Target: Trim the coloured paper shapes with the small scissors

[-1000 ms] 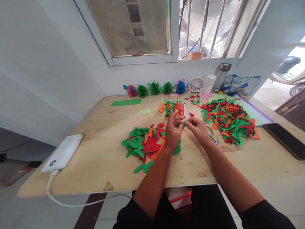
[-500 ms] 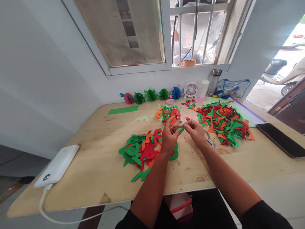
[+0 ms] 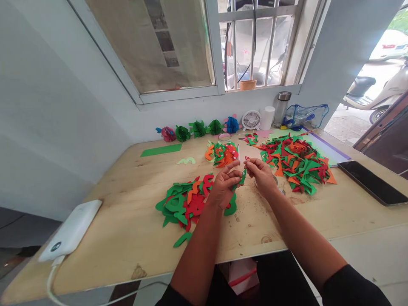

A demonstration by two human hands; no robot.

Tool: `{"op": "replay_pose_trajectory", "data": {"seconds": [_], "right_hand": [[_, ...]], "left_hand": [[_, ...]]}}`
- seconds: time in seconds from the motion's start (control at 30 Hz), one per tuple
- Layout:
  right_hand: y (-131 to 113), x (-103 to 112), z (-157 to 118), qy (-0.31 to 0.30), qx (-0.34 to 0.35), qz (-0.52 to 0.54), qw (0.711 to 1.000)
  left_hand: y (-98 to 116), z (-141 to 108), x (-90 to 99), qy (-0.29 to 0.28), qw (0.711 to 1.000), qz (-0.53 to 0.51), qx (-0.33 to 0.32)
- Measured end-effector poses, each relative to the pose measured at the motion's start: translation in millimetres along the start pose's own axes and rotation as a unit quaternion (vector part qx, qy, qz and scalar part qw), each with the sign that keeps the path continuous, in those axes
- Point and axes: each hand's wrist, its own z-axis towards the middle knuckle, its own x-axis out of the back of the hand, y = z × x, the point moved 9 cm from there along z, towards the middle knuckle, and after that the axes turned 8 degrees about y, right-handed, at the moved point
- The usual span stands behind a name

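In the middle of the table my left hand [image 3: 224,185] is closed, pinching a small green paper cut-out [image 3: 243,177] between thumb and fingers. Right beside it, my right hand [image 3: 261,175] has thumb and forefinger pressed together just above the cut-out's upper tip. Whatever sits in that pinch is too small to make out. A pile of green, red and orange paper cut-outs [image 3: 178,204] lies left of my left forearm, partly covered by it. Beyond my hands is a smaller heap of cut-outs with white spots [image 3: 223,153], next to a pen [image 3: 239,154].
Paper scraps [image 3: 299,161] are heaped at the right, near a black phone [image 3: 372,182]. A tape roll [image 3: 275,180] is partly hidden by my right hand. Paper ornaments [image 3: 198,128], a small fan [image 3: 251,120] and a bottle [image 3: 282,109] line the wall. A white power bank [image 3: 72,229] lies left.
My right fingertips have shifted up, off the green cut-out's middle. The cut-out now stands more upright in my left hand. The whole view has swung slightly to the right.
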Motion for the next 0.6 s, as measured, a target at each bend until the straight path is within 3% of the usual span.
{"op": "replay_pose_trajectory", "data": {"seconds": [0.37,0.6], "right_hand": [[-3.9,-1.4,-1.8,-0.003,0.003,-0.021,1.000],[-6.4,-1.0,-2.6,0.005,0.013,-0.024,1.000]], "left_hand": [[2.4,-4.8,-6.8,-0.003,1.000,0.021,0.016],[1.0,-2.4,-5.2,0.003,0.999,0.033,-0.011]]}}
